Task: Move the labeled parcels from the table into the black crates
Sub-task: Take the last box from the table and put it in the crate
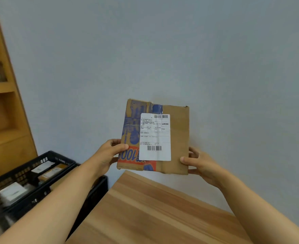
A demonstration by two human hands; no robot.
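Observation:
A flat brown cardboard parcel (177,138) with blue and red print and a white shipping label is held upright in the air, above the far corner of the wooden table (145,208). My left hand (108,154) grips its lower left edge, thumb on the front. My right hand (200,162) grips its lower right corner, thumb on the front as well. At lower left stands a black crate (44,157) with labeled parcels (50,170) inside; a second black crate (99,189) sits beside the table edge.
A wooden shelf unit (4,106) rises at the left behind the crates. A plain grey wall (162,50) fills the background. The table's far corner lies just below the held parcel.

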